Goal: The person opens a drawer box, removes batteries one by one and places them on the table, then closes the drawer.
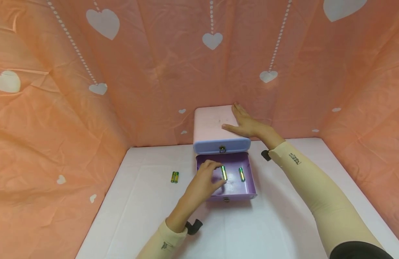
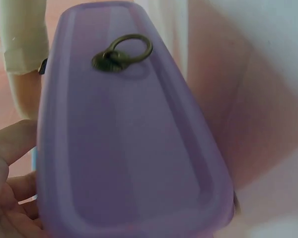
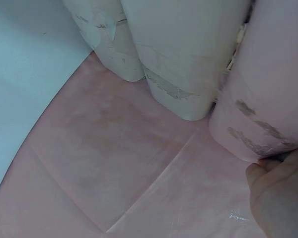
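Observation:
A small drawer cabinet has a pink top (image 1: 210,120) and a closed blue drawer front (image 1: 207,146). Below, a purple drawer (image 1: 232,189) stands pulled out. My left hand (image 1: 201,183) reaches over it, index fingertip and thumb at opposite ends of a green-and-gold battery (image 1: 224,173), pinching it lengthwise. A second battery (image 1: 241,174) lies at the drawer's right. In the left wrist view the purple drawer front (image 2: 124,139), with its brass ring pull (image 2: 131,48), hides the battery. My right hand (image 1: 246,124) rests spread on the cabinet top, fingers over its right edge.
Two more batteries (image 1: 175,177) lie side by side on the white table (image 1: 147,201), left of the drawer. Orange cloth with white hearts (image 1: 212,40) hangs behind and at both sides. In the right wrist view, the cabinet's stacked side (image 3: 184,59) stands close to the cloth.

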{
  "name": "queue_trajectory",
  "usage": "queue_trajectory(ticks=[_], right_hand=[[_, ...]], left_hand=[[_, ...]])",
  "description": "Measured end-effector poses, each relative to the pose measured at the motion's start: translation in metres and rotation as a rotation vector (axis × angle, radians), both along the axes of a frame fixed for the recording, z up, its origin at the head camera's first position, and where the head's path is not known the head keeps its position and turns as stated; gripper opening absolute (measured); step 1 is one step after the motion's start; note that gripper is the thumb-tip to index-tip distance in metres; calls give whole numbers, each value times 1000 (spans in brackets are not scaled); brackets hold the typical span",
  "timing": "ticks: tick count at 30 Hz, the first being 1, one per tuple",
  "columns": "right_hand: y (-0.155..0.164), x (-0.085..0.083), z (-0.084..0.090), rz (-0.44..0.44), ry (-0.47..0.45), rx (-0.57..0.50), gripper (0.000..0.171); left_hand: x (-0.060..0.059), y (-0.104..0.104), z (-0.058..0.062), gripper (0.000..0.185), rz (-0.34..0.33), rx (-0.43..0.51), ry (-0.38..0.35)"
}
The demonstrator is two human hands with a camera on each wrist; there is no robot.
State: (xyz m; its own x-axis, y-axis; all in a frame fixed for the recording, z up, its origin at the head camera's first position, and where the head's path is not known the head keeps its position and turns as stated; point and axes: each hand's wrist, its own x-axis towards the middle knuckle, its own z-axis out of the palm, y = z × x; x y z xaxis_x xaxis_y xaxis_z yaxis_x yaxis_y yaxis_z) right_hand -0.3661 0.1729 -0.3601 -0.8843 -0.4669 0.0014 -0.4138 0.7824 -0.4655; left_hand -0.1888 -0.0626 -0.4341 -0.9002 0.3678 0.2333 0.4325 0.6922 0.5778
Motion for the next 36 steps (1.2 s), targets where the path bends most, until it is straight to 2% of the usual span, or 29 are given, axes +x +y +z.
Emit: queue_trajectory(ticks=[13, 22, 29, 36], right_hand=[[0, -2, 0, 11, -2, -6, 111], [1, -3, -1, 11, -7, 1, 111], [1, -4, -2, 18, 1, 4, 111], [1, -5, -3, 19, 4, 0, 111]], left_hand=[[7, -32, 3, 52, 28, 49, 7], [9, -48, 2, 53, 24, 62, 24], [8, -63, 0, 54, 20, 82, 10], [4, -84, -4, 53, -25, 84, 97]])
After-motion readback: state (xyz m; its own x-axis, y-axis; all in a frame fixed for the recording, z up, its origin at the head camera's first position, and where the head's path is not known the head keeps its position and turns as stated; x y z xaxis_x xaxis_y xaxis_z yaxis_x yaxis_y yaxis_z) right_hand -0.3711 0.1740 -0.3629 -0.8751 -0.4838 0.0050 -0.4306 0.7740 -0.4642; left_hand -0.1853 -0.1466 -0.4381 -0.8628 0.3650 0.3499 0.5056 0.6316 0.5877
